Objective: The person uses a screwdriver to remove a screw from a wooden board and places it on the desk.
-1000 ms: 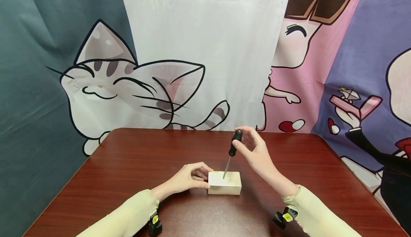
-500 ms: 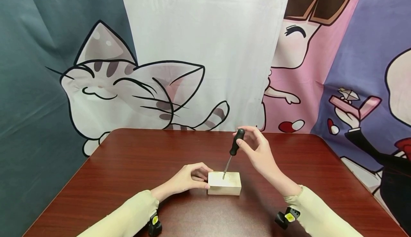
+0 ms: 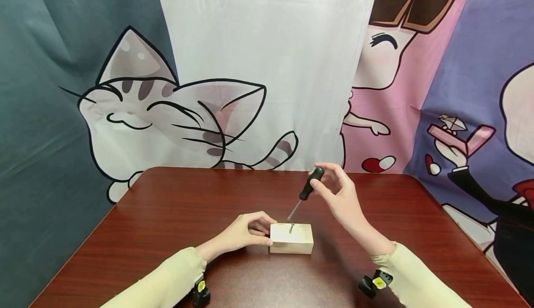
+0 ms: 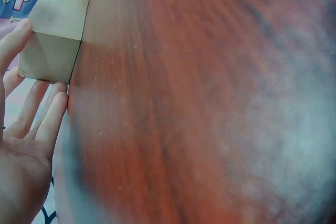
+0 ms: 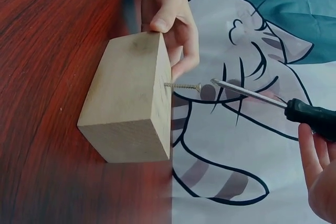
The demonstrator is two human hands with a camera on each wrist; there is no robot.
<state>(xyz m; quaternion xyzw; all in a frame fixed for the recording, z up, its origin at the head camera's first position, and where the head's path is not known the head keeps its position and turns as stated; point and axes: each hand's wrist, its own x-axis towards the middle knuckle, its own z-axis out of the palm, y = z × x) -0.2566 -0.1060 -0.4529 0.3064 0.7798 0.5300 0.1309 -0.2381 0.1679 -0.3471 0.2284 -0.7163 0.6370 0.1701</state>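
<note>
A pale wooden block (image 3: 291,247) lies on the table, its left end gripped between the thumb and fingers of my left hand (image 3: 244,230). From its top face a metal screw (image 5: 184,86) sticks up, its threads largely exposed in the right wrist view. My right hand (image 3: 340,201) holds a screwdriver (image 3: 312,184) by its black handle, shaft slanting down to the left. A small gap separates the screwdriver's tip from the screw head. In the left wrist view the thumb and fingers touch the block (image 4: 58,9), while the screw is out of sight.
A dark red-brown wooden table (image 3: 187,192) carries the block. Behind it hangs a cloth backdrop (image 3: 267,44) with cartoon figures. Small black devices sit on both wrists, among them the right wrist camera (image 3: 375,284).
The screwdriver's tip has come up off the screw, and its handle has tilted and moved right with my right hand. My left hand and the block have stayed nearly still.
</note>
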